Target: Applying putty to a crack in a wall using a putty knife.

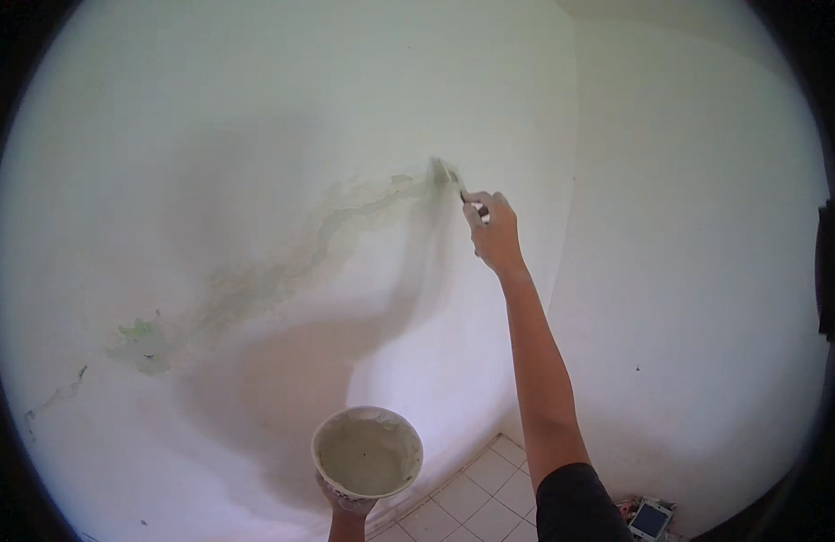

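With my right arm stretched out, my right hand (494, 230) grips the dark handle of a putty knife (450, 172). The blade rests at the wall by the upper right end of a long grey-green patched streak (323, 237). Low in the middle, my left hand (347, 499) supports a round white tub (319, 461) from below; most of its fingers are hidden under the tub. Smooth grey putty (363, 454) lies inside, with some smeared on the inner wall.
A greenish chipped spot (145, 346) and a thin crack (70, 388) mark the wall at lower left. Another wall (689, 244) meets it at a corner on the right. Below is a white tiled floor (472, 492), with a small device with a dark panel (651, 519) at lower right.
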A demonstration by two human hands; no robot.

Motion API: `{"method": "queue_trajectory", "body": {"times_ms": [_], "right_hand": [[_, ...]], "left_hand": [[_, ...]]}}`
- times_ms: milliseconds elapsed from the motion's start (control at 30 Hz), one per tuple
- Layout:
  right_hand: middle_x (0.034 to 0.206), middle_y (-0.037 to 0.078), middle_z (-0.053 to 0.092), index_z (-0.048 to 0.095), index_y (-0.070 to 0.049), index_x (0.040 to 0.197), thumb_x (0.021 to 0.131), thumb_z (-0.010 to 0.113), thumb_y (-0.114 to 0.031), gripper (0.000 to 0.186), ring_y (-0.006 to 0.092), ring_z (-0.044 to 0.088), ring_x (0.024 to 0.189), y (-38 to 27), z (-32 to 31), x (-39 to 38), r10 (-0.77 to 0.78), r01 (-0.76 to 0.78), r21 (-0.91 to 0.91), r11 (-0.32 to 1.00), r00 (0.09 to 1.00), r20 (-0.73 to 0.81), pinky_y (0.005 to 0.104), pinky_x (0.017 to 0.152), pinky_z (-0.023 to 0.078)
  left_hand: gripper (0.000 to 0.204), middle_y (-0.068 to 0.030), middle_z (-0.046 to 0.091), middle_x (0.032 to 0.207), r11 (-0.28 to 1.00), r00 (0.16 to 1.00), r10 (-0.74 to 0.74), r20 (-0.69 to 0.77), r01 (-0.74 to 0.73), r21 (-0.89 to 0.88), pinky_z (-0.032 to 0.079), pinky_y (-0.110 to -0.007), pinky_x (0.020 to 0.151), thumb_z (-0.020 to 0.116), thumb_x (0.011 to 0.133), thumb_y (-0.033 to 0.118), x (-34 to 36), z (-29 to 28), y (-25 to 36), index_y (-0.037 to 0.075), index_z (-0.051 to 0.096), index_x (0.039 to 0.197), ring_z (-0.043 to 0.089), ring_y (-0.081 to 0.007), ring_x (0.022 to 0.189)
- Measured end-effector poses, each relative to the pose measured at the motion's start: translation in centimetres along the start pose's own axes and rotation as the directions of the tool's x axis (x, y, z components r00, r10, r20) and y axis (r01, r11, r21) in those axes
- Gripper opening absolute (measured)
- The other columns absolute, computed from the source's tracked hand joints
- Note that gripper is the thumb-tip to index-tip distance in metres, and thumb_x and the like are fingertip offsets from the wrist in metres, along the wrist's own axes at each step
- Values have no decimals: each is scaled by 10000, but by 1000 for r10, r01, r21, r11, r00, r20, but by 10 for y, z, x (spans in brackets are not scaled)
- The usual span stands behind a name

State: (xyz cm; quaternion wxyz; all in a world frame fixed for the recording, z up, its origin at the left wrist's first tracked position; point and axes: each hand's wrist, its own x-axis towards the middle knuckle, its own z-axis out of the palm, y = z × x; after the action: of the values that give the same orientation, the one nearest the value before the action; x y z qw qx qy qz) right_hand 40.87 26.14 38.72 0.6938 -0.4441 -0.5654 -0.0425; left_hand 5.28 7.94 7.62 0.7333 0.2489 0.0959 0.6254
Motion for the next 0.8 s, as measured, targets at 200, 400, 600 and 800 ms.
{"method": "queue_trajectory", "body": {"times_ms": [200,400,600,800], "right_hand": [[957,217,551,678,-16,1131,899,646,-13,234,385,595,835,36,36,-34,-88,86,-79,993,996,-17,439,739,499],[906,184,544,698,-8,1076,896,687,-29,181,324,595,749,24,18,-87,27,-25,-18,1000,994,108,399,665,497],[842,153,537,716,-19,1061,898,695,-38,165,266,582,708,22,4,-32,-119,107,-93,990,984,-130,374,627,490],[872,168,561,717,-14,1064,902,669,-22,169,277,599,729,45,3,2,-90,82,-92,992,992,-84,368,659,501]], "left_hand": [[735,-124,446,1522,986,994,-31,-104,13,-167,440,-600,1084,319,976,635,-10,21,-4,150,405,1522,457,-362,1372],[716,-120,465,1506,998,992,46,-115,-50,-29,439,-612,1077,332,973,619,-13,4,4,161,417,1518,465,-370,1362],[719,-117,457,1517,992,991,20,-133,-37,-122,423,-615,1093,346,966,627,-17,11,5,171,421,1516,465,-365,1366],[746,-107,424,1550,997,997,67,-46,-69,-45,395,-640,1106,376,949,659,-22,21,3,173,427,1513,431,-387,1392]]}}
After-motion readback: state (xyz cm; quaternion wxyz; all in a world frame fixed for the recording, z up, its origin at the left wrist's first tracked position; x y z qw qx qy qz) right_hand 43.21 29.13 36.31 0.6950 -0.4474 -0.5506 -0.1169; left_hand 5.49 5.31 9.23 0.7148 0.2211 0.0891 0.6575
